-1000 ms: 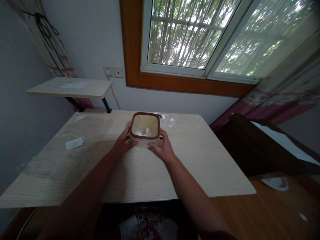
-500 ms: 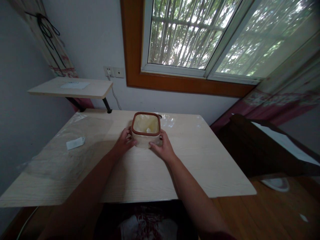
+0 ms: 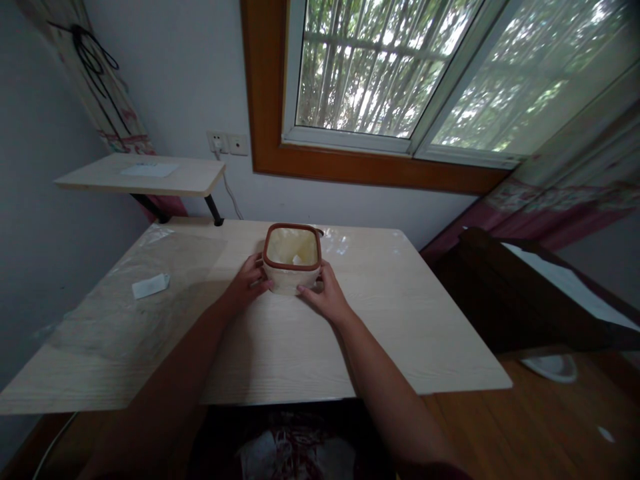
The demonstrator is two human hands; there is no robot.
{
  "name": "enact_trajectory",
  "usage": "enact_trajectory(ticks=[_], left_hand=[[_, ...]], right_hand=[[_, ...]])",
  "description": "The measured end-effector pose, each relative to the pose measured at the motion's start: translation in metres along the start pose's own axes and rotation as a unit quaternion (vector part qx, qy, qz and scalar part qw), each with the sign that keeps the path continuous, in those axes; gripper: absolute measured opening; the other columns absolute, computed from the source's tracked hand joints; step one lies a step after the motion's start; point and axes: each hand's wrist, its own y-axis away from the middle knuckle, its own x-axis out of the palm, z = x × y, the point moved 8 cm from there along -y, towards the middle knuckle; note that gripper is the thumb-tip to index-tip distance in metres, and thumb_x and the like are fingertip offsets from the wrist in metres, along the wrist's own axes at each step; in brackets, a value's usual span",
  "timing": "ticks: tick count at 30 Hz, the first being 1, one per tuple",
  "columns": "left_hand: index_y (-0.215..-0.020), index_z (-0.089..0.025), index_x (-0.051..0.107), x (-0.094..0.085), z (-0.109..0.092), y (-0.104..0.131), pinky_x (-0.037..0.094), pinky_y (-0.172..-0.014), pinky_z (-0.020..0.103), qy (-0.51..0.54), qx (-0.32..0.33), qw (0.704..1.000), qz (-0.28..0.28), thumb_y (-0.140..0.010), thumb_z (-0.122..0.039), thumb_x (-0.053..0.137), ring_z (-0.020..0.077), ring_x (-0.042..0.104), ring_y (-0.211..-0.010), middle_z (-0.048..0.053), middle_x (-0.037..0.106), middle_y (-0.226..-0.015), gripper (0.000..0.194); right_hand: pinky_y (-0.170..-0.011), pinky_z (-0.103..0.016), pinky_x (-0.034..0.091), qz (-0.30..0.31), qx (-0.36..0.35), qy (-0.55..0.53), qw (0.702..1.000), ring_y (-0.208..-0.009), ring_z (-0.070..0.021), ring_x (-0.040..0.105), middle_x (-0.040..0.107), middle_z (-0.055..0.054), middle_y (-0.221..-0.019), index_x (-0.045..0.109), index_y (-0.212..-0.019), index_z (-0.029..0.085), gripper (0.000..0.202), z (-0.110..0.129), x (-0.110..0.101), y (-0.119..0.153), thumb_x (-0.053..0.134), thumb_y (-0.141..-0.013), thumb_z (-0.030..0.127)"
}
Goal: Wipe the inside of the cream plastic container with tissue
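Observation:
A small cream trash bin (image 3: 287, 281) with a brown rounded-square rim stands upright near the back of the pale wooden desk (image 3: 390, 333). Its inside is yellowish, and a small crumpled white piece (image 3: 297, 260) lies at the bottom. My left hand (image 3: 250, 280) grips the bin's left side, thumb at the front and fingers curled round the side. On the opposite side my right hand (image 3: 326, 291) holds it the same way, thumb across the front. Some fingertips are hidden behind the bin.
A clear plastic sheet (image 3: 120, 320) covers the desk's left part, with a white paper packet (image 3: 151, 286) on it. At the back left a raised shelf (image 3: 100, 175) bears a sheet of paper (image 3: 150, 171). Right of the desk stands dark furniture (image 3: 500, 300).

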Motion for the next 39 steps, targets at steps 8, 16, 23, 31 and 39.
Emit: enact_trajectory(ticks=[8,16,23,31,39], left_hand=[[-0.068,-0.016,0.068,0.004,0.011,0.000,0.051,-0.106,0.051,-0.045,-0.004,0.999,0.006,-0.081,-0.042,0.077,0.0326,0.059,-0.123,0.016,0.054,-0.142,0.030],[-0.070,-0.018,0.067,-0.004,0.005,0.000,0.052,-0.103,0.048,-0.131,0.017,0.991,-0.011,-0.077,-0.043,0.081,0.0304,0.060,-0.119,0.015,0.058,-0.134,0.029],[-0.089,-0.021,0.062,-0.021,-0.011,0.000,0.050,-0.101,0.048,-0.204,0.034,0.974,-0.091,-0.080,-0.049,0.077,0.0282,0.059,-0.117,0.013,0.064,-0.122,0.033],[-0.094,-0.022,0.062,-0.011,-0.004,-0.002,0.050,-0.091,0.043,-0.251,0.034,0.964,-0.079,-0.081,-0.055,0.073,0.0259,0.061,-0.100,0.008,0.069,-0.104,0.037],[-0.091,-0.023,0.060,-0.010,-0.004,-0.002,0.051,-0.088,0.043,-0.272,0.023,0.961,-0.053,-0.081,-0.057,0.073,0.0268,0.061,-0.096,0.007,0.068,-0.093,0.038]], right_hand=[[-0.091,-0.042,0.054,0.018,0.025,0.016,0.999,-0.120,-0.0269,0.055,0.050,-0.012,-0.142,0.050,-0.132,0.026,0.061,-0.005,0.003,0.002,0.079,-0.080,0.036],[-0.096,-0.045,0.051,0.016,0.002,0.037,0.999,-0.121,-0.0281,0.052,0.052,-0.011,-0.133,0.056,-0.118,0.025,0.046,0.002,-0.003,0.000,0.077,-0.078,0.033],[-0.092,-0.043,0.048,-0.043,-0.038,0.029,0.998,-0.106,-0.0243,0.054,0.056,-0.008,-0.115,0.055,-0.107,0.024,0.029,0.014,-0.016,-0.001,0.070,-0.083,0.030],[-0.089,-0.042,0.043,0.031,-0.055,0.105,0.992,-0.098,-0.0242,0.051,0.055,-0.007,-0.099,0.068,-0.082,0.022,0.010,0.014,-0.006,-0.001,0.061,-0.089,0.024],[-0.086,-0.040,0.043,0.077,-0.048,0.115,0.989,-0.095,-0.0241,0.052,0.057,-0.006,-0.094,0.070,-0.083,0.021,0.012,0.011,-0.001,-0.002,0.059,-0.081,0.017]])
